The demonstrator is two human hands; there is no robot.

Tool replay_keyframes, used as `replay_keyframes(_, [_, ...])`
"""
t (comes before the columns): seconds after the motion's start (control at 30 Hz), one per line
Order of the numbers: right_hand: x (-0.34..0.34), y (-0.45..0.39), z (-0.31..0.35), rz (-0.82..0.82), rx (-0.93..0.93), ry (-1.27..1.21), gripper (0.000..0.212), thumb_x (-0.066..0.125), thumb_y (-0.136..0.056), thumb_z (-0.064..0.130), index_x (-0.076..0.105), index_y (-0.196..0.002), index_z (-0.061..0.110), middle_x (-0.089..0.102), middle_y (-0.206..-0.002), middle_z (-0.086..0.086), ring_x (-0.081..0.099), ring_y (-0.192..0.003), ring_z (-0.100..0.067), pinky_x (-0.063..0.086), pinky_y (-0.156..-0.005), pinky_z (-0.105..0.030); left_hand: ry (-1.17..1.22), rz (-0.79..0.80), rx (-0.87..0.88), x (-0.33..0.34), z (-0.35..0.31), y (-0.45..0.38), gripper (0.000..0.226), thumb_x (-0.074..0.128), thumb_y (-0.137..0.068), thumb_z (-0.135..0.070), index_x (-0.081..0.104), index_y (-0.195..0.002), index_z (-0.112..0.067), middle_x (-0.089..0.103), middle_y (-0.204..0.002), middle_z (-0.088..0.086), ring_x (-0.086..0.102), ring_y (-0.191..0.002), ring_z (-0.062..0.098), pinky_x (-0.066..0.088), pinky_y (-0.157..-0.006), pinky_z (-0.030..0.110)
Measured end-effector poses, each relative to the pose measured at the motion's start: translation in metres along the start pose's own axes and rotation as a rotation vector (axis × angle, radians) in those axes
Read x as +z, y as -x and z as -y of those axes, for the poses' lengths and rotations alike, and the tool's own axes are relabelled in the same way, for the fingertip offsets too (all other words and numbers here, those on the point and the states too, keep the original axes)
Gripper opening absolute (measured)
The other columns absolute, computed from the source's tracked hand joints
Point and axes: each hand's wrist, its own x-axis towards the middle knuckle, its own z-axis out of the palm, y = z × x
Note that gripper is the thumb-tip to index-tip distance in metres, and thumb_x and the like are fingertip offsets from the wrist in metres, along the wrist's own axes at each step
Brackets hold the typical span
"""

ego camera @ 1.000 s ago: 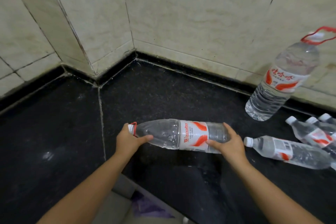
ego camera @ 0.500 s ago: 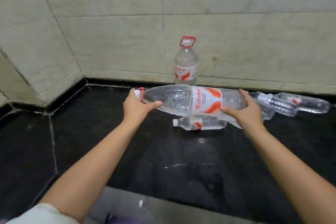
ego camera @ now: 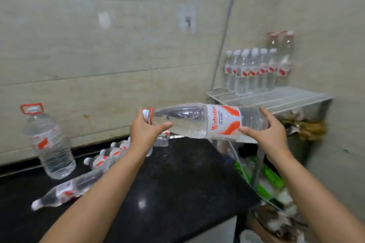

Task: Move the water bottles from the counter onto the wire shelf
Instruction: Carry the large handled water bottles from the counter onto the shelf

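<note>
A large clear water bottle [ego camera: 207, 121] with a red-and-white label lies sideways in the air, held in both hands above the counter's right end. My left hand [ego camera: 145, 131] grips its neck by the red-ringed cap. My right hand [ego camera: 269, 132] holds its base end. The white wire shelf [ego camera: 276, 97] is just beyond, at the right, with several upright bottles [ego camera: 254, 69] along its back. On the black counter [ego camera: 167, 179] stands a big handled jug [ego camera: 49, 144], and several small bottles [ego camera: 106, 158] lie beside my left arm.
Tiled walls run behind the counter and the shelf. Below the shelf, right of the counter's edge, is a cluttered heap with green packaging [ego camera: 270, 179] and a brown bundle [ego camera: 310, 128]. One small bottle [ego camera: 65, 191] lies near the counter's front left.
The view has swung right, bringing the wire shelf into sight. Both hands have lifted the large bottle off the counter and carried it rightward toward the shelf, still held sideways.
</note>
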Motion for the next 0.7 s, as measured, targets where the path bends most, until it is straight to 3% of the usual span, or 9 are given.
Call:
replay_keyframes(0.2, [-0.102, -0.054, -0.042, -0.211, 0.031, 0.002, 0.085, 0.084, -0.061, 0.011, 0.044, -0.135, 0.010, 0.048, -0.136, -0.016, 0.045, -0.126, -0.027, 0.036, -0.108, -0.041, 0.082, 0.128, 0.133, 0.131, -0.052, -0.005, 0.048, 0.085, -0.059, -0.024, 0.042, -0.077, -0.013, 0.032, -0.058, -0.006, 0.029, -0.055, 0.014, 0.029, -0.048, 0.021])
replay_keyframes(0.33, [-0.155, -0.104, -0.073, -0.308, 0.050, -0.003, 0.084, 0.084, -0.061, 0.011, 0.044, -0.135, 0.012, 0.049, -0.135, -0.015, 0.048, -0.123, -0.027, 0.039, -0.106, -0.045, 0.132, 0.223, 0.185, 0.222, -0.085, -0.025, 0.047, 0.085, -0.059, -0.023, 0.042, -0.079, -0.022, 0.042, -0.062, -0.010, 0.038, -0.055, 0.006, 0.033, -0.047, 0.012])
replay_keyframes(0.47, [-0.198, -0.174, -0.095, -0.343, 0.019, 0.042, 0.084, 0.082, -0.063, 0.010, 0.042, -0.136, 0.009, 0.046, -0.139, -0.014, 0.045, -0.127, -0.027, 0.037, -0.107, -0.043, 0.182, 0.280, 0.186, 0.308, -0.107, -0.049, 0.049, 0.085, -0.058, -0.025, 0.052, -0.093, -0.011, 0.052, -0.070, -0.005, 0.048, -0.067, 0.015, 0.037, -0.054, 0.020])
replay_keyframes(0.57, [-0.219, -0.225, -0.107, -0.324, 0.016, 0.052, 0.083, 0.081, -0.066, 0.012, 0.040, -0.138, 0.010, 0.041, -0.143, -0.013, 0.040, -0.131, -0.027, 0.036, -0.108, -0.045, 0.187, 0.283, 0.179, 0.359, -0.124, -0.069, 0.068, 0.085, -0.059, -0.025, 0.052, -0.115, -0.004, 0.065, -0.096, 0.012, 0.062, -0.092, 0.027, 0.048, -0.077, 0.033])
replay_keyframes(0.63, [-0.230, -0.255, -0.120, -0.314, 0.018, 0.039, 0.082, 0.079, -0.068, 0.012, 0.039, -0.138, 0.011, 0.039, -0.145, -0.012, 0.038, -0.132, -0.027, 0.035, -0.109, -0.046, 0.181, 0.273, 0.197, 0.389, -0.134, -0.082, 0.077, 0.085, -0.057, -0.028, 0.050, -0.122, -0.008, 0.062, -0.110, 0.018, 0.058, -0.106, 0.034, 0.048, -0.089, 0.041])
replay_keyframes(0.7, [-0.236, -0.280, -0.134, -0.307, 0.026, 0.037, 0.081, 0.079, -0.068, 0.013, 0.038, -0.138, 0.011, 0.039, -0.145, -0.011, 0.038, -0.133, -0.027, 0.035, -0.109, -0.047, 0.155, 0.265, 0.205, 0.412, -0.142, -0.090, 0.070, 0.083, -0.060, -0.027, 0.050, -0.121, -0.016, 0.059, -0.108, 0.018, 0.055, -0.107, 0.034, 0.049, -0.086, 0.040])
